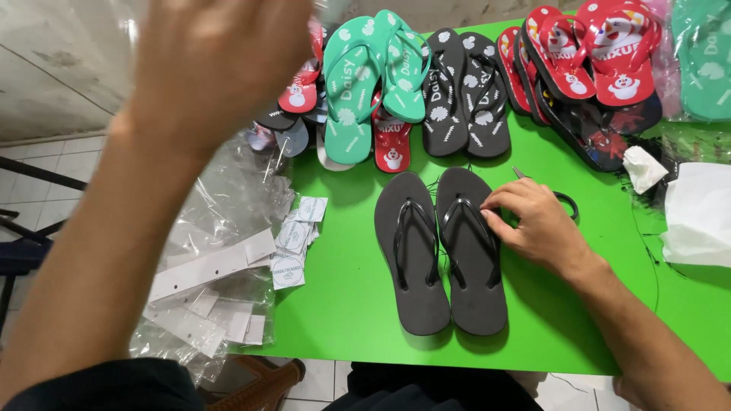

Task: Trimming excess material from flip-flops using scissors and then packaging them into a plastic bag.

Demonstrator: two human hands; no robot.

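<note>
A pair of plain black flip-flops lies side by side on the green table (pixel 343 289), the left one (pixel 411 259) and the right one (pixel 472 259). My right hand (pixel 533 224) rests on the right flip-flop, fingertips pinched at its strap. Dark scissors (pixel 565 202) lie just behind that hand, partly hidden by it. My left hand (pixel 213 61) is raised high near the camera, blurred, its back toward me and its fingers cut off by the top edge. Whether it holds anything cannot be told.
Printed flip-flops lie in rows at the back: green (pixel 365 76), black (pixel 464 91), red (pixel 601 53). Clear plastic bags with white card strips (pixel 213 266) and round paper labels (pixel 293 243) sit at the table's left edge. White crumpled paper (pixel 697 217) lies on the right.
</note>
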